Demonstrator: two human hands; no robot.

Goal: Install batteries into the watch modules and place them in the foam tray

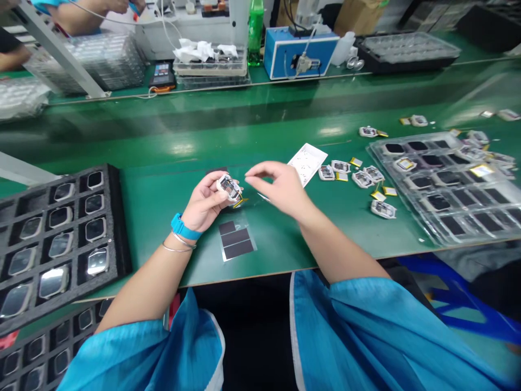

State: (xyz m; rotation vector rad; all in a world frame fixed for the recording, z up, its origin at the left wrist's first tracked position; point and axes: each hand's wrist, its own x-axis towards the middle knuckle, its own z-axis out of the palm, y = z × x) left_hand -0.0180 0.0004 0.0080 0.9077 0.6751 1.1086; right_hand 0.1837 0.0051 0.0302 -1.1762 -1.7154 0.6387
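My left hand point(202, 206) grips a small white-framed electronic module point(229, 187) with a yellow tab at its lower edge. My right hand point(280, 185) hovers just to the right of it, fingers curved and apart, touching nothing I can make out. Below the left hand, a clear backing sheet with several black adhesive pads point(237, 241) lies on the green bench mat point(272, 260). To the right lie several similar loose modules point(363, 179) and a white printed sheet point(307, 164). A blue band point(185, 227) circles my left wrist.
Black foam trays of watch bodies point(61, 239) fill the left side, and a clear compartment tray point(443, 187) stands at right. Beyond the bench are a blue machine point(301, 54) and a green bottle point(255, 32). A co-worker's arms point(81, 13) show at top left.
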